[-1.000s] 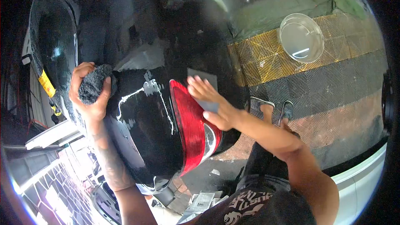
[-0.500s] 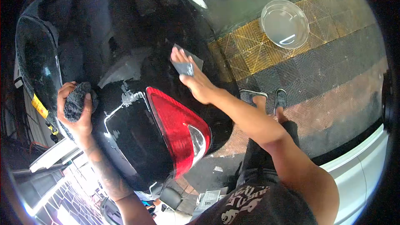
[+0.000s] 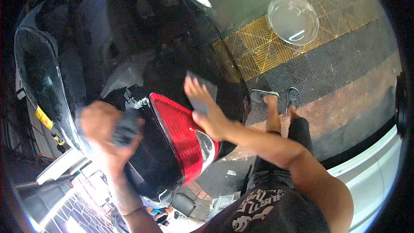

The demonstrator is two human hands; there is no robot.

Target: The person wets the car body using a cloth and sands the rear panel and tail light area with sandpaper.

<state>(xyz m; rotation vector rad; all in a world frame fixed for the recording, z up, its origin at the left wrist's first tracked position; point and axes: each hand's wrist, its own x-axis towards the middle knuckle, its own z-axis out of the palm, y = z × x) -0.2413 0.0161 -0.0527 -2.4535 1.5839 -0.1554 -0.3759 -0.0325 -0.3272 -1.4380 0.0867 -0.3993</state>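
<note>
Above the rear corner of a black car (image 3: 159,151), my left hand (image 3: 105,131) is wrapped round a dark grey cloth (image 3: 126,129); both are blurred by motion. My right hand (image 3: 207,112) presses a grey sheet (image 3: 209,88) flat on the car body, just beside the red tail light (image 3: 172,129). Part of the sheet sticks out past my fingertips, and another part shows near my thumb. A pale scuffed patch (image 3: 137,102) and a dull grey area (image 3: 125,77) mark the paintwork between my hands.
A round basin of cloudy water (image 3: 293,19) stands on the floor tiles (image 3: 263,43) at upper right. A white car (image 3: 375,181) is at lower right. My feet in dark shoes (image 3: 293,99) are beside the black car. Newspaper (image 3: 222,203) lies at the bottom.
My left hand has moved right and down with the cloth, over the marked paintwork. My right hand slid up the panel with the sheet, then came back down beside the tail light.
</note>
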